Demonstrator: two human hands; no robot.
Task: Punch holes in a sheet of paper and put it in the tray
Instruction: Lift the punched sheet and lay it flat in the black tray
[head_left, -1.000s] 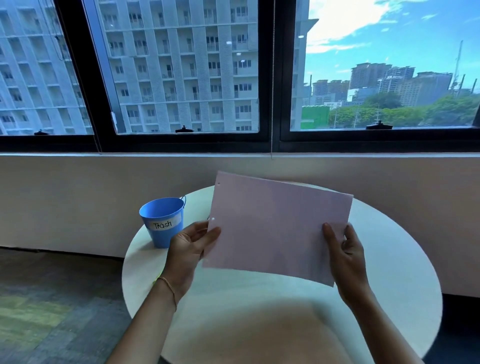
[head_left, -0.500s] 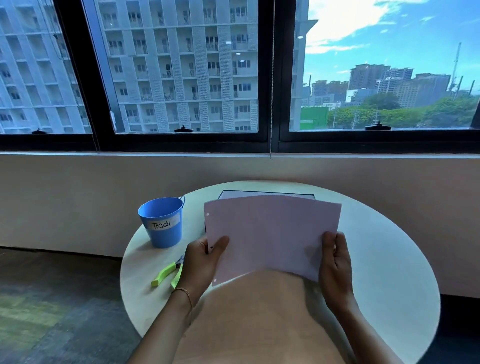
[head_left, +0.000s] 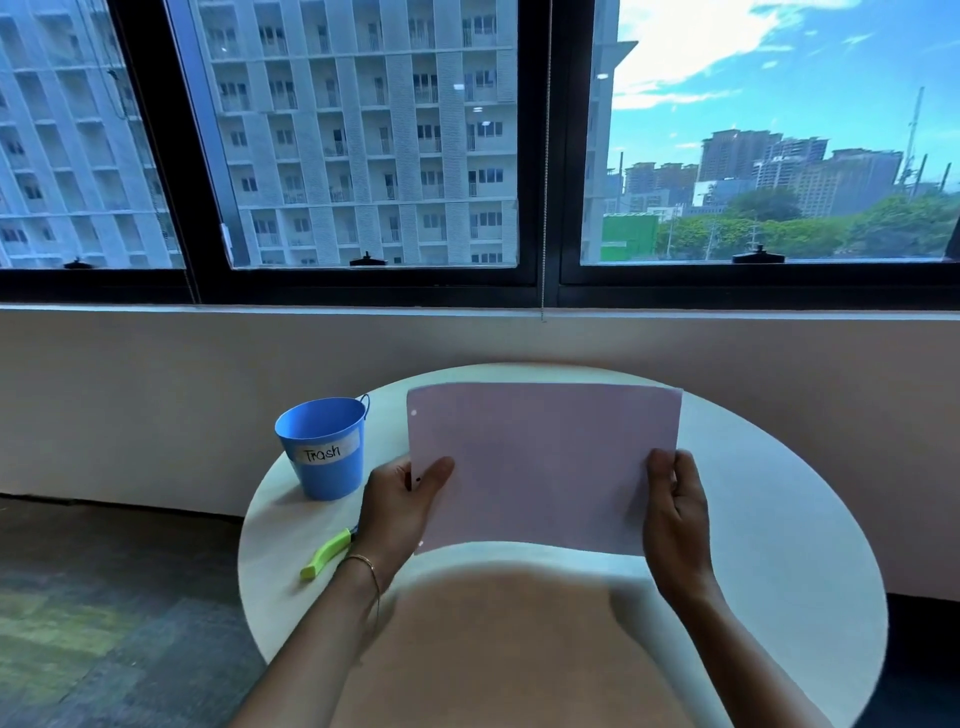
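A pale pink sheet of paper (head_left: 540, 467) is held up over the round white table (head_left: 779, 519), its face toward me, with punched holes along its left edge. My left hand (head_left: 400, 506) grips that left edge, thumb on the front. My right hand (head_left: 675, 512) grips the right edge near the bottom corner. A green-handled hole punch (head_left: 327, 553) lies on the table left of my left wrist, partly hidden by it. The tray is hidden behind the sheet.
A blue bucket labelled "Trash" (head_left: 324, 447) stands at the table's back left. A low wall and windows rise just behind the table. Dark carpeted floor (head_left: 104, 597) lies to the left.
Both hands have brought the sheet down, levelled it from a tilt and carried it slightly forward. It now hides the tray that showed half a second ago.
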